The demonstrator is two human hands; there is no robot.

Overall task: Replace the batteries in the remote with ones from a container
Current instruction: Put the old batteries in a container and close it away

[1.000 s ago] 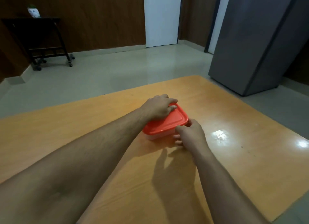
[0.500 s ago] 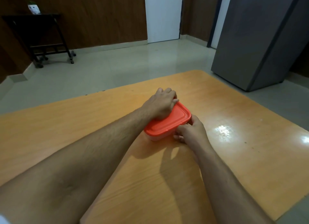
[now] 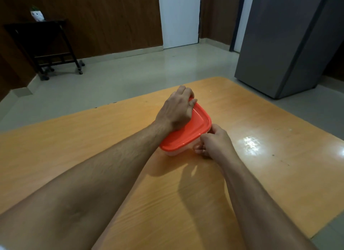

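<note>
Where floor shines, wooden table (image 3: 260, 184) bears container (image 3: 197, 126).

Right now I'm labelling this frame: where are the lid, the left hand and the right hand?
lid (image 3: 195, 126): head view, bare top right of the left hand.
left hand (image 3: 176, 110): head view, back of the hand.
right hand (image 3: 214, 143): head view, back of the hand.

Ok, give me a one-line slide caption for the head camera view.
Left hand holds the red lid of the container on the wooden table; right hand grips its near edge.
</note>
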